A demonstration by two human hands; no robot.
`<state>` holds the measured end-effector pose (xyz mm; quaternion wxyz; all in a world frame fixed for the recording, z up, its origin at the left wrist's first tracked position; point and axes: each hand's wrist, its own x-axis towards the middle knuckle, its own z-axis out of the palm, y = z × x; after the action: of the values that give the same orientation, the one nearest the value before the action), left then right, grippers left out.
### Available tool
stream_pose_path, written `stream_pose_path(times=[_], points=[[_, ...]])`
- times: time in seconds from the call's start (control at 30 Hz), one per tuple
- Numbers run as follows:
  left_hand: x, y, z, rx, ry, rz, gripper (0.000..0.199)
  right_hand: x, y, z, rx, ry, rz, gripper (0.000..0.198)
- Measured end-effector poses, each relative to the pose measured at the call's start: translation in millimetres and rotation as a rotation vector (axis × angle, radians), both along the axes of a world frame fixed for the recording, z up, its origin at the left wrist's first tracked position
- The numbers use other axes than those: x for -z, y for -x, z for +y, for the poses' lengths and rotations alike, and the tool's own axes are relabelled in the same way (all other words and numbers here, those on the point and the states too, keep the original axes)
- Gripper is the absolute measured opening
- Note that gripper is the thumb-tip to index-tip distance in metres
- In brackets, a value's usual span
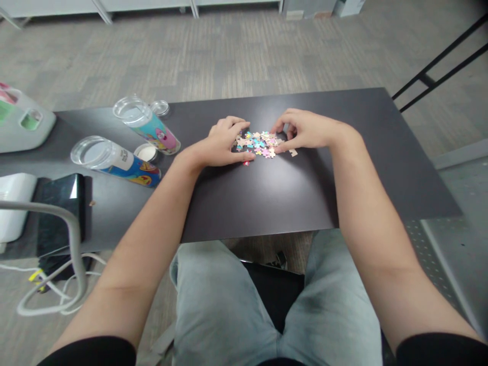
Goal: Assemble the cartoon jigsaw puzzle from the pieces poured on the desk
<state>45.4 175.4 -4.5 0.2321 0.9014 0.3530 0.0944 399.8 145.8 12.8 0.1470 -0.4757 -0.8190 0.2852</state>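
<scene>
A loose heap of small colourful jigsaw puzzle pieces (pixel 261 142) lies on the dark table (pixel 259 203). At its left edge rests my left hand (pixel 224 142), thumb and fingers spread around that side of the heap. My right hand (pixel 301 129) curves over the opposite side, thumb and fingers apart and touching the pieces at the edge. One red piece (pixel 246 163) lies just below my left thumb, and a tan piece (pixel 293 152) sits beneath my right hand. Neither hand visibly lifts a piece.
Left of my hands lie two clear-topped printed canisters, one pink and teal (pixel 156 129), one blue (pixel 129 165). Round lids (pixel 146 152) are beside them. Farther left are a black device (pixel 61 208), a white box (pixel 15 203) and a grey cable (pixel 72 229).
</scene>
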Motion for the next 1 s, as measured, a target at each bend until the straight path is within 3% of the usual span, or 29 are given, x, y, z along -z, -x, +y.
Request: stream_pose_path(times=[0.1,0.17,0.27,0.33,0.4,0.53,0.6,0.67,0.83,1.0], points=[[6.6,-13,-4,-0.004,-0.063,-0.056,0.073,5,21,1,-0.003,-0.027,0.042,0.066],[10.6,-20,-5,-0.008,-0.086,-0.113,0.055,5,32,0,0.014,-0.03,0.067,0.058],[13.5,-27,-4,-0.021,-0.082,-0.233,0.048,-1,32,-3,0.048,0.002,0.095,0.053],[12.0,-28,-6,-0.074,-0.078,-0.278,0.05,-8,21,-5,0.104,0.02,0.095,0.06],[8.4,-29,-11,-0.144,-0.098,-0.235,0.067,-16,4,-8,0.172,0.033,0.056,0.072],[4.0,-28,-22,-0.211,-0.087,-0.011,0.144,-22,-22,-12,0.188,0.164,-0.097,0.084],[5.6,-30,-24,-0.196,-0.061,0.035,0.154,-21,-21,-12,0.18,0.18,-0.116,0.083],[9.0,-33,-25,-0.153,-0.059,0.026,0.143,-19,-10,-12,0.162,0.173,-0.09,0.076],[17.9,-42,-22,-0.003,-0.097,-0.15,0.076,-15,22,-11,0.154,0.132,0.073,0.06],[18.1,-42,-18,0.024,-0.09,-0.296,0.036,-15,15,-9,0.168,0.115,0.197,0.074]])
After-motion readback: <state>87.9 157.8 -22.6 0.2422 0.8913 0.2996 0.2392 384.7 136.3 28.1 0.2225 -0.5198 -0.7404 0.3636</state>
